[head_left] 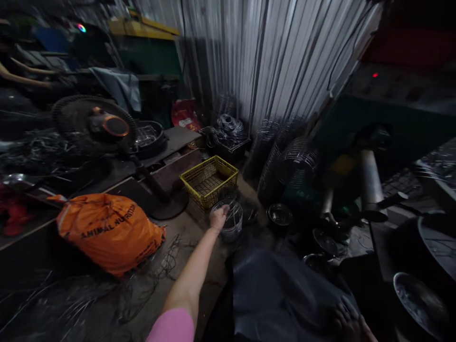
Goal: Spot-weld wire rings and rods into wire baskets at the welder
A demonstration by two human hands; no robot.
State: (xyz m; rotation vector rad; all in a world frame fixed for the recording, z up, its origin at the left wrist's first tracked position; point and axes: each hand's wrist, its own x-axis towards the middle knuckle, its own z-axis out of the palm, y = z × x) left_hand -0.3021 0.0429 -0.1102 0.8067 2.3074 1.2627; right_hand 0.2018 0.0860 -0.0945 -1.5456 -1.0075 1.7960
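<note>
My left arm, in a pink sleeve, stretches forward, and my left hand (218, 217) is closed at the near left rim of a round wire basket (232, 232). Blur hides exactly how the fingers sit on the rim, and thin wires show inside the basket. Low on the right, in deep shadow, my right hand (347, 319) lies on a dark apron (281, 289) across my lap, fingers apart and apparently empty. Just beyond the basket stands a yellow plastic crate (209, 179).
An orange sack (110, 232) and a standing fan (107, 123) are at left. Stacked wire coils (269, 147) lean by the corrugated metal wall (274, 61). Right of me are a machine (370, 175) and round pans (420, 304). Another person's arm (26, 78) shows far left. Loose wire litters the floor.
</note>
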